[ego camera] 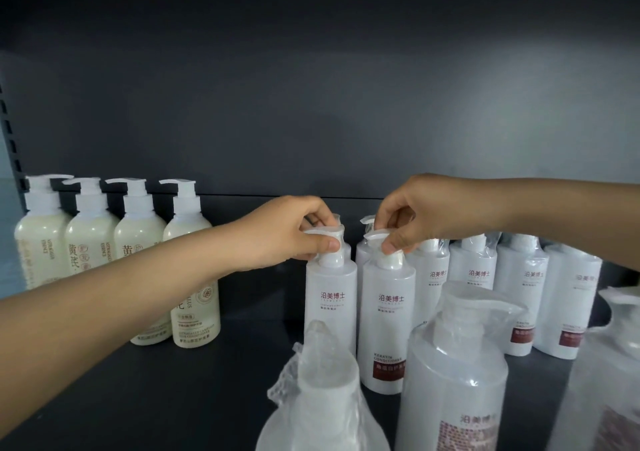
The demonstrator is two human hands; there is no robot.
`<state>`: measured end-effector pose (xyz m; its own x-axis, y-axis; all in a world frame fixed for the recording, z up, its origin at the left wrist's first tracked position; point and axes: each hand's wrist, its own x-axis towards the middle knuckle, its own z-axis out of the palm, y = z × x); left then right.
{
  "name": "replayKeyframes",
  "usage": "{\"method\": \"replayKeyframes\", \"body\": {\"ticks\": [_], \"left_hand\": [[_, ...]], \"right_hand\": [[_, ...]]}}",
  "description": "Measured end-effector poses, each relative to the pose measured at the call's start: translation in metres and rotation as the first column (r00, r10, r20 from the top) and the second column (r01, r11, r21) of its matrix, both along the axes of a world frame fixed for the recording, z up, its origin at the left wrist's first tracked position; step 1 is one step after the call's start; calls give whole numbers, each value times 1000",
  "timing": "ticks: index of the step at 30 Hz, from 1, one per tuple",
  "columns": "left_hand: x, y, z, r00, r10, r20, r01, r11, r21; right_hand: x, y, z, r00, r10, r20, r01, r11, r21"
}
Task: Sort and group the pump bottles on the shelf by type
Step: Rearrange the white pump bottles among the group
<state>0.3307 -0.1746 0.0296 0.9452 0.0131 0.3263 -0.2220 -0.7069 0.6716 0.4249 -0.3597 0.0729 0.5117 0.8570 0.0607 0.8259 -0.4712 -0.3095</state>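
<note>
Upright, bottles (330, 298) (spouts leftward) pinched by left hand (294, 232), right hand (412, 215).

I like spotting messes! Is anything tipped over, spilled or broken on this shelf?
Nothing stands out. The cream bottles stand upright in a row on the left, the white bottles upright on the right, and the shelf shows no spills.

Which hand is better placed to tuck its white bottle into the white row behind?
Probably the right hand: it pinches the pump of the white bottle standing next to the white row. The left hand grips a second white bottle farther from it, nearer the cream bottles.
</note>
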Motion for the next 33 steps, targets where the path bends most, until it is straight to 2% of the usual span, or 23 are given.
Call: {"method": "replayKeyframes", "body": {"ticks": [5, 7, 10, 14, 18, 20, 22, 25, 33], "left_hand": [[0, 3, 1, 1000, 22, -5, -21, 989, 145], [-1, 2, 4, 999, 49, -20, -42, 964, 263], [-5, -2, 16, 994, 105, -13, -84, 862, 501], [-7, -12, 43, 991, 135, -6, -97, 740, 665], [-15, -23, 75, 979, 185, 90, -177, 535, 826], [-25, -31, 88, 964, 222, 144, -235, 466, 853], [-37, -43, 97, 949, 254, 184, -284, 443, 850], [-58, -66, 103, 923, 316, 220, -343, 416, 842], [-117, -148, 91, 883, 425, 199, -404, 475, 782]], "right_hand": [[-2, -2, -1, 999, -33, 24, 33, 999, 6], [-7, -3, 1, 997, -41, 64, 44, 998, -44], [-15, -6, 10, 995, -51, 89, 65, 984, -167], [-28, -16, 28, 980, -104, 171, 146, 956, -254], [-44, -36, 49, 902, -126, 413, 253, 930, -269], [-51, -48, 56, 836, -133, 532, 322, 905, -279], [-57, -61, 61, 785, -147, 602, 375, 886, -273], [-68, -83, 62, 774, -196, 603, 382, 903, -197], [-107, -154, 46, 770, -206, 604, 277, 961, -25]]}}
